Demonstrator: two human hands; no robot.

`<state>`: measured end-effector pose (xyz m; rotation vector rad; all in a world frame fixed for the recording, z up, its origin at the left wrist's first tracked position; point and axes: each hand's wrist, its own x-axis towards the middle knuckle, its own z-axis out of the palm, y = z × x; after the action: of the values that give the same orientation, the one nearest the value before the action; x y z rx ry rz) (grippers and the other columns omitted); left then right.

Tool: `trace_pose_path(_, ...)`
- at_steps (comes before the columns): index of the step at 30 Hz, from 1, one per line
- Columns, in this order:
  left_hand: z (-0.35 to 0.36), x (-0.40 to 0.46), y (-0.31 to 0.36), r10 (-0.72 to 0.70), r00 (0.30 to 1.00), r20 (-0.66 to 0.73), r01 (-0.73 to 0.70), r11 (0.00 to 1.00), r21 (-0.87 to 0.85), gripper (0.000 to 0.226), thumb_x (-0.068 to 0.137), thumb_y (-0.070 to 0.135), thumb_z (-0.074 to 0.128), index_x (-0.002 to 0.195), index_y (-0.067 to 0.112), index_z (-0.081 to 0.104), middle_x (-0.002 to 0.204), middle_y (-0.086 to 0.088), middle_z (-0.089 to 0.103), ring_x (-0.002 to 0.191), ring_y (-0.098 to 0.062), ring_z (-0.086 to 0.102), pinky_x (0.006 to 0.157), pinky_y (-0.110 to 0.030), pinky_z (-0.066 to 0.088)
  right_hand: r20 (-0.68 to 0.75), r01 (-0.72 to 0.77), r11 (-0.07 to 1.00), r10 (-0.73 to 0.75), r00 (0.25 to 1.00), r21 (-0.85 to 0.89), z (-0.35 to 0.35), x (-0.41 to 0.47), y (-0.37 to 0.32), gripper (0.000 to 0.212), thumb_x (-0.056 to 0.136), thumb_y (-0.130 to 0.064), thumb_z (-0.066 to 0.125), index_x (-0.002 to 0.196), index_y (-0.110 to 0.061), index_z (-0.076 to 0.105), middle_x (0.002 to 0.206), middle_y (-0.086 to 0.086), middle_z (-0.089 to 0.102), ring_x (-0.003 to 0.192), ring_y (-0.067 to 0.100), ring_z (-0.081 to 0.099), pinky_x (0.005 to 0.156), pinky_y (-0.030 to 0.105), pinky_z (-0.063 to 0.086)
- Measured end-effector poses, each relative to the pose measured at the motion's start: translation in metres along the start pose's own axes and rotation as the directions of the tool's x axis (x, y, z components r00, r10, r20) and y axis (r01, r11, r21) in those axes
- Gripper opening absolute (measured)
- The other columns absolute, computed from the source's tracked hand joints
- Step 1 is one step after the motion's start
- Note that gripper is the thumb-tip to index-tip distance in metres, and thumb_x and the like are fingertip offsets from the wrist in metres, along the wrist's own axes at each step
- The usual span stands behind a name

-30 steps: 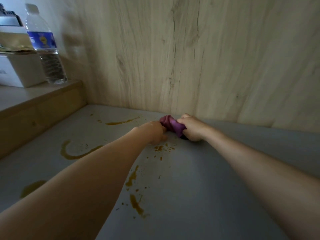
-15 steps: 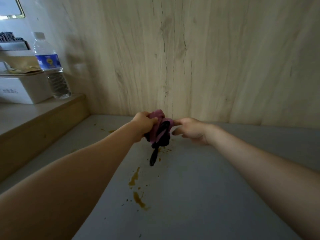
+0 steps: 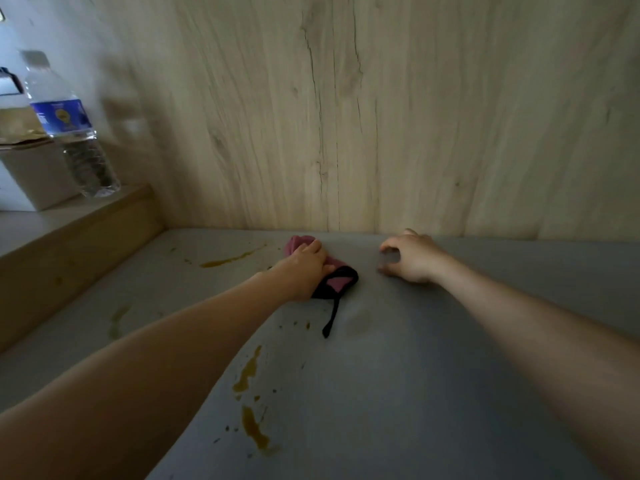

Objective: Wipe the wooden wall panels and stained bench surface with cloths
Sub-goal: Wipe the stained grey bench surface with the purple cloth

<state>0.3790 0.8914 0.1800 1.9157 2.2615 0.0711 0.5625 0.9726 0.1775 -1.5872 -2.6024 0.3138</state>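
Observation:
A pink cloth with black trim (image 3: 337, 282) lies bunched on the grey bench surface (image 3: 433, 375), close to the wooden wall panel (image 3: 381, 116). My left hand (image 3: 304, 268) presses down on top of the cloth, and a black strap trails from it toward me. My right hand (image 3: 410, 258) rests on the bench to the right of the cloth, apart from it, fingers curled and holding nothing. Yellow-brown stains (image 3: 251, 424) mark the bench near my left forearm, and a streak (image 3: 228, 260) lies left of the cloth.
A raised wooden step (image 3: 79, 237) borders the bench on the left. A water bottle (image 3: 65, 126) with a blue label stands on it beside a white box (image 3: 34, 178).
The cloth was held up between both hands; now it lies on the bench under my left hand. My right hand has let go and moved right.

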Motion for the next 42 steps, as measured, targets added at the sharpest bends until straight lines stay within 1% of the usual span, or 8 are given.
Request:
trace_pose_path(6,-0.003,0.031,0.02,-0.005,0.994,-0.112,-0.008,0.993,-0.119,0.052,0.101,0.034,0.036,0.146,0.008,0.029,0.15,-0.015,0.021,0.138,-0.029,0.022,0.112,-0.034,0.02,-0.007,0.053,0.998,-0.054,0.999,-0.039,-0.001,0.004,0.003,0.055,0.085,-0.049,0.061,0.133,-0.023,0.05,0.135,0.009,0.042,0.123,0.031,0.042,0.102,0.033,0.038)
trace_pose_path(11,0.0,-0.001,0.006,0.319,0.944,0.087,-0.326,0.942,0.077,0.057,0.098,0.039,0.044,0.148,0.02,0.025,0.151,-0.004,0.018,0.137,-0.024,0.026,0.112,-0.034,0.024,-0.003,0.065,0.998,-0.065,0.998,-0.014,0.0,0.004,0.006,0.055,0.086,-0.05,0.058,0.133,-0.023,0.049,0.133,0.009,0.041,0.122,0.032,0.041,0.103,0.035,0.037)
trace_pose_path(16,-0.005,0.033,0.013,0.303,0.953,-0.008,-0.3,0.948,0.105,0.05,0.097,0.027,0.05,0.145,0.024,0.036,0.139,-0.008,0.043,0.128,-0.026,0.041,0.106,-0.037,0.034,-0.005,0.076,0.997,-0.076,0.997,-0.012,0.0,0.001,0.005,0.054,0.086,-0.052,0.057,0.133,-0.024,0.05,0.131,0.01,0.044,0.121,0.032,0.043,0.1,0.032,0.037)
trace_pose_path(21,-0.004,0.062,0.03,0.146,0.983,-0.113,-0.132,0.984,0.121,0.047,0.098,0.034,0.048,0.144,0.029,0.038,0.143,-0.007,0.033,0.127,-0.031,0.037,0.106,-0.038,0.035,-0.018,0.092,0.994,-0.091,0.996,0.051,-0.004,0.001,0.008,0.056,0.081,-0.05,0.065,0.132,-0.031,0.051,0.126,0.01,0.047,0.122,0.029,0.045,0.1,0.032,0.038)
trace_pose_path(24,-0.011,0.052,0.031,0.144,0.987,-0.073,-0.121,0.959,0.255,0.047,0.098,0.042,0.042,0.144,0.03,0.038,0.131,-0.008,0.04,0.124,-0.032,0.037,0.098,-0.039,0.039,-0.023,0.086,0.993,-0.084,0.996,0.082,-0.001,0.001,0.009,0.055,0.081,-0.049,0.065,0.131,-0.031,0.052,0.126,0.009,0.047,0.121,0.029,0.045,0.1,0.034,0.039)
trace_pose_path(28,-0.026,0.031,0.026,0.227,0.973,0.044,-0.226,0.893,0.39,0.044,0.097,0.046,0.042,0.138,0.03,0.046,0.105,0.001,0.044,0.094,-0.018,0.048,0.073,-0.03,0.039,-0.02,0.068,0.989,-0.066,0.998,0.13,0.005,0.005,0.013,0.054,0.082,-0.043,0.065,0.131,-0.025,0.053,0.133,0.008,0.042,0.123,0.031,0.04,0.101,0.039,0.041)
trace_pose_path(36,-0.008,0.068,0.034,0.165,0.974,-0.155,-0.105,0.935,0.338,0.037,0.1,0.033,0.042,0.136,0.027,0.042,0.124,-0.004,0.048,0.114,-0.028,0.046,0.083,-0.036,0.043,-0.047,0.077,0.989,-0.071,0.996,0.129,0.007,0.013,0.015,0.056,0.079,-0.047,0.069,0.127,-0.023,0.054,0.129,0.009,0.045,0.122,0.03,0.044,0.103,0.037,0.039)
trace_pose_path(42,-0.015,0.052,0.05,0.226,0.97,-0.089,-0.189,0.932,0.308,0.036,0.098,0.04,0.042,0.13,0.023,0.048,0.117,-0.006,0.05,0.104,-0.028,0.054,0.075,-0.033,0.043,-0.026,-0.036,0.941,0.047,0.999,0.336,-0.018,0.004,0.035,0.062,0.077,-0.021,0.077,0.131,-0.01,0.048,0.128,0.008,0.052,0.117,0.024,0.052,0.088,0.025,0.041)
